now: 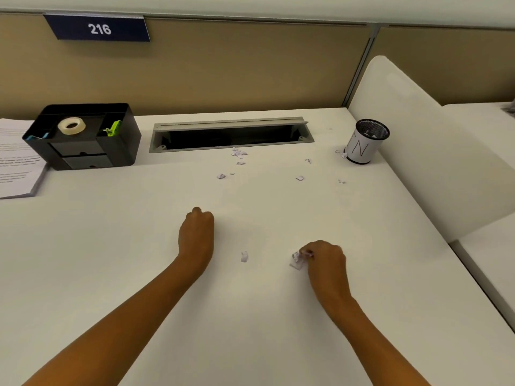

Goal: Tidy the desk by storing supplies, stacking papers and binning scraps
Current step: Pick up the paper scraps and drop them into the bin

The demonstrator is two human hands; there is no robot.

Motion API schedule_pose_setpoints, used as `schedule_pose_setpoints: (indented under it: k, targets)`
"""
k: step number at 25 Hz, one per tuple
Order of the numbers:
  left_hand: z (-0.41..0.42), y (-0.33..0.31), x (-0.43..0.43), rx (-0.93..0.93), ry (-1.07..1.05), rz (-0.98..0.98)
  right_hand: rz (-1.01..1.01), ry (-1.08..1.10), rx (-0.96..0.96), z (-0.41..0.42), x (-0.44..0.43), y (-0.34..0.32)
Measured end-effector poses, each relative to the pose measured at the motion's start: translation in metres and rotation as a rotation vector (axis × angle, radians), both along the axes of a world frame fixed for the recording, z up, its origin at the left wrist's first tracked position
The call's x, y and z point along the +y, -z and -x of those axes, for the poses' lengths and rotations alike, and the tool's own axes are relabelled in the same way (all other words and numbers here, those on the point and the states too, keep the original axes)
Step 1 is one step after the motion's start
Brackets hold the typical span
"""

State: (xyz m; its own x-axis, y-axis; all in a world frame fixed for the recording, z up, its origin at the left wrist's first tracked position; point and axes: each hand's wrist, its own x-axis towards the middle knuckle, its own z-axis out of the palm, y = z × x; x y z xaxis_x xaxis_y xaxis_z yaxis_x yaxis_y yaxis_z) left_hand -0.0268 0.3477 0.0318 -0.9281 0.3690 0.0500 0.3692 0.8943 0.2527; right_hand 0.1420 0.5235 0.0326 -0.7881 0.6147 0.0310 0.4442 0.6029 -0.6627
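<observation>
My right hand (326,260) rests on the white desk (111,260), fingers pinched on a crumpled paper scrap (297,259). My left hand (197,229) is a closed fist on the desk, nothing visible in it. One loose scrap (244,256) lies between my hands. Several small scraps (238,155) are scattered further back near the cable slot. A mesh cup with a white label, the bin (363,144), stands at the back right. A black organiser (83,136) at the back left holds a tape roll (71,125) and clips. A paper stack (16,160) lies left of it.
An open grey cable slot (231,133) cuts into the desk at the back centre. A tan partition with a "216" sign (99,28) closes the back. A white divider panel (423,140) rises along the right edge.
</observation>
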Motion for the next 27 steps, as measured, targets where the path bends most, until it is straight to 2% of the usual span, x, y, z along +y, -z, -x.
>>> schedule_pose_setpoints:
  k: [4, 8, 13, 16, 19, 27]
  targets:
    - [0.004, -0.008, 0.009, 0.046, -0.027, 0.011, 0.277, 0.256, 0.141, -0.016, 0.030, -0.018]
    - [0.024, -0.006, 0.001, -0.122, -0.202, -0.290, 0.462, 0.402, 0.230, -0.034, 0.056, -0.026]
    - [0.018, -0.021, 0.018, -0.246, -0.212, -0.450, 0.637, 0.443, 0.270, -0.049, 0.088, -0.030]
    - [0.006, -0.035, 0.059, -0.282, -0.130, -0.571, 0.666, 0.435, 0.293, -0.053, 0.109, -0.035]
    - [-0.002, -0.053, 0.113, -0.219, -0.014, -0.659, 0.656, 0.436, 0.307, -0.053, 0.133, -0.037]
    - [0.004, -0.080, 0.284, -0.120, 0.250, -0.707, 0.623, 0.442, 0.323, -0.049, 0.190, -0.032]
